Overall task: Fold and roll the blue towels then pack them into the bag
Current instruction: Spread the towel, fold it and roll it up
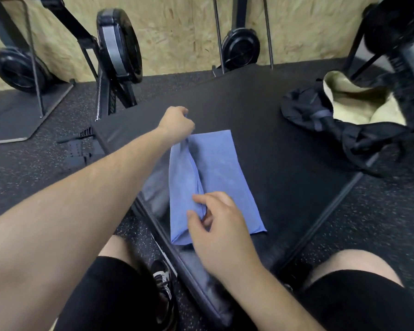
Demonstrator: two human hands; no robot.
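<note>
Black rubber gym mat [285, 163] over speckled flooring serves as the work surface. At its centre lies the blue rectangular cloth towel [218, 168], long axis running away from the person, right part flat, left long side raised as a flap above the middle. The left hand [177, 125] pinches the far end of that flap. The right hand [218, 218] pinches its near end, fingers curled on the fabric edge. Step judged: lengthwise fold, rolling not yet begun. Risk: the flap sags between the two pinches, so uneven tension would probably set the edge down crooked and give a lopsided roll. Thin cloth may also slip from a fingertip pinch, or the lower layer may drag and bunch on the mat. The black fabric bag with pale beige lining [304, 108] sits on the mat's far right, mouth open, well apart from the towel. Count: towels one in view, bag one, hands two, upright black flywheel machines [118, 44] three along the chipboard wall, a blurred fourth at the right edge.
</note>
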